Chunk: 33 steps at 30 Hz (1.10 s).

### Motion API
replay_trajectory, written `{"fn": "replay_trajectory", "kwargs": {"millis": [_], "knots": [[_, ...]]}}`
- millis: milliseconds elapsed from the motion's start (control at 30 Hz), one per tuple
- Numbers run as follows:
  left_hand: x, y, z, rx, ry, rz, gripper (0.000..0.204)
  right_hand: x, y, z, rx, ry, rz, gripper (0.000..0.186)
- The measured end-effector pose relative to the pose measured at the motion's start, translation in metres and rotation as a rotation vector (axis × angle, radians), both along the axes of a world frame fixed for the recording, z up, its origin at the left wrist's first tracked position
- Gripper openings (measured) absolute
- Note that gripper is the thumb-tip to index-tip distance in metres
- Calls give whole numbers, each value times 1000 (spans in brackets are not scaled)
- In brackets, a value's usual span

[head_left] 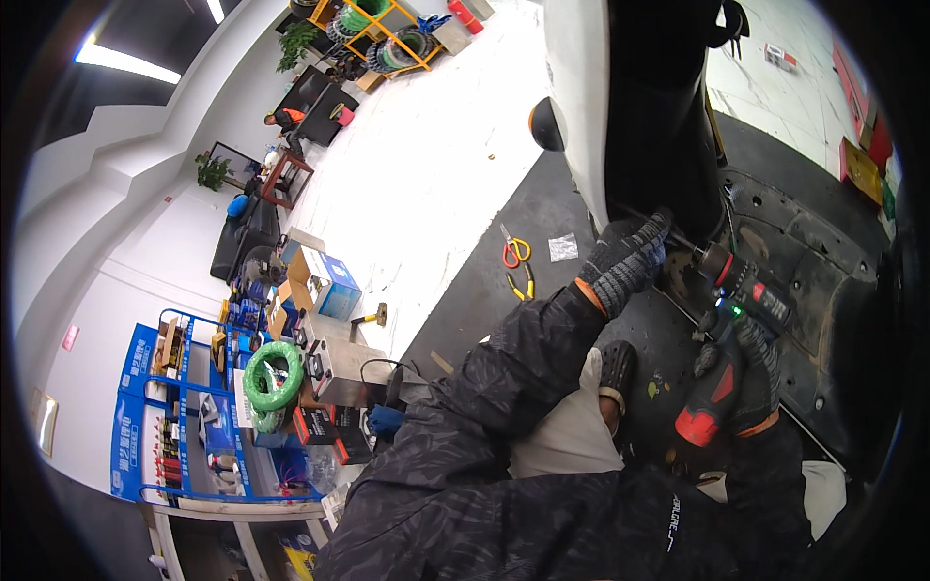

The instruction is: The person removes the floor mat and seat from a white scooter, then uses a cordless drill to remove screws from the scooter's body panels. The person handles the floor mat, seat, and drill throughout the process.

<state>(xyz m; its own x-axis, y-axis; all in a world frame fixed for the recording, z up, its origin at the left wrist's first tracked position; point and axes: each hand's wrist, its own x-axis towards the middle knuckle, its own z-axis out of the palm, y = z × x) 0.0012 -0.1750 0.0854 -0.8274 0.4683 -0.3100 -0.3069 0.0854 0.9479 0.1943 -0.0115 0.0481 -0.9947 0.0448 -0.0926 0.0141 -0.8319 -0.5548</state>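
Note:
My right hand [746, 373], in a dark grey knit glove, is wrapped round the handle of a black and red cordless drill [765, 295] with small green and white lights lit. The drill's nose points up-left, towards the lower part of a white and black scooter body [581, 97]. My left hand [625, 261], gloved too, reaches to the lower edge of that body, close to the drill's tip. Its fingers are drawn together there; what they hold is hidden. Right of the drill lies the scooter's dusty dark footboard [819, 247].
On the dark mat left of my left hand lie red-and-yellow-handled scissors [516, 252], yellow-handled pliers [523, 288] and a small clear bag [563, 248]. Farther left are a hammer [373, 316], boxes [329, 286], a green coil [273, 376] and blue shelving [194, 387]. A person [288, 120] sits far off.

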Motion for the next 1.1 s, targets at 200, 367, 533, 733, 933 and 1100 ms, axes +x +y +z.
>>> {"fn": "replay_trajectory", "kwargs": {"millis": [200, 367, 533, 733, 933, 1100], "knots": [[5, -3, 11, 101, -84, -11, 48, -8, 1, -8, 422, -91, -158, 29], [4, -4, 5, 115, -107, -4, 45, -7, 0, -7, 163, -176, -63, 26], [8, -5, 3, 146, -91, 13, 37, 0, 6, -10, 489, -106, -38, 22], [-1, -12, 1, 288, -170, -67, 29, -2, 12, -20, 1503, 114, -85, 28], [-6, -12, -3, 346, -244, -50, 45, -13, 4, -15, 755, -152, -55, 28], [-5, -9, -1, 395, -273, -49, 42, -12, 5, -8, 901, -144, -117, 28]]}}
